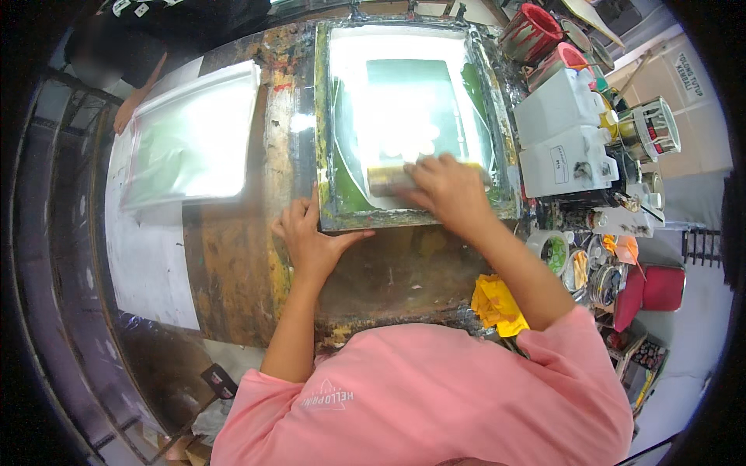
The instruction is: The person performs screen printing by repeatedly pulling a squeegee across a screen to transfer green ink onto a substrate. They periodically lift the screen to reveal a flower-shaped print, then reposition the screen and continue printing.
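Note:
A screen printing frame (324,140) with dark, ink-stained edges lies on the worktable. Its mesh is bright with glare around a pale rectangle, with green areas along the sides. My right hand (451,190), slightly blurred, is closed on a squeegee (381,180) that lies crosswise over the near part of the mesh. My left hand (305,237) touches the frame's near left corner. Its thumb stretches along the near edge and a finger points up the left side; the hand is spread, not wrapped around the frame.
A stack of clear plastic sheets (190,136) lies at left on white paper (148,264); another person's hand (124,116) is at its far side. White jugs (556,116) and paint-stained cans (532,35) crowd the right. A yellow cloth (496,303) lies by my right forearm.

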Demonstrator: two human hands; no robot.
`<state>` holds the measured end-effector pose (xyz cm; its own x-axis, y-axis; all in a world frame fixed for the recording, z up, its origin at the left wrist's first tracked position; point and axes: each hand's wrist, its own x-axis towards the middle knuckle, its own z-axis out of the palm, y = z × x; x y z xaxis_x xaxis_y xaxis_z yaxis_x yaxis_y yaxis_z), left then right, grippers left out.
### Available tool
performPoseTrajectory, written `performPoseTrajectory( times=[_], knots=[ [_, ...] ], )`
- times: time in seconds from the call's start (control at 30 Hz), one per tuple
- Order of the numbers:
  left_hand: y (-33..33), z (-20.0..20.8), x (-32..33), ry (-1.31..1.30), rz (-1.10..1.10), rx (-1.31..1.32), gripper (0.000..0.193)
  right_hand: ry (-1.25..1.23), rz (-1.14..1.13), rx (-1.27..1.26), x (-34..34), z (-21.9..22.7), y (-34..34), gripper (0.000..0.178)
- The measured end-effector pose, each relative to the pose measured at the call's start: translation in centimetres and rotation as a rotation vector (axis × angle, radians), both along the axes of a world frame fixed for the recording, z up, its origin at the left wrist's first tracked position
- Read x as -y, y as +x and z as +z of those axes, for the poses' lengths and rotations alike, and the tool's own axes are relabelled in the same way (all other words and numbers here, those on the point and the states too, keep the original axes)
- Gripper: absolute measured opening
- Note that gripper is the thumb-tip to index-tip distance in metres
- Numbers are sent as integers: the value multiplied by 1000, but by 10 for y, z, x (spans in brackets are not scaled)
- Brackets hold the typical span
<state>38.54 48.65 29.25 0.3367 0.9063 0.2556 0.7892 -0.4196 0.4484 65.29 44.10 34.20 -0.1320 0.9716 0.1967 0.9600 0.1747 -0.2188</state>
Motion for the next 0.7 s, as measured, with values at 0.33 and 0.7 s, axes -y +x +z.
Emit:
performPoseTrajectory(
  times=[0.33,0.7],
  knots=[
    [3,3,-6,90,-36,39,119,-75,15,77,-208,14,99,56],
    [0,-7,-4,120,-98,165,123,209,-71,129,-171,-21,77,41]
  ],
)
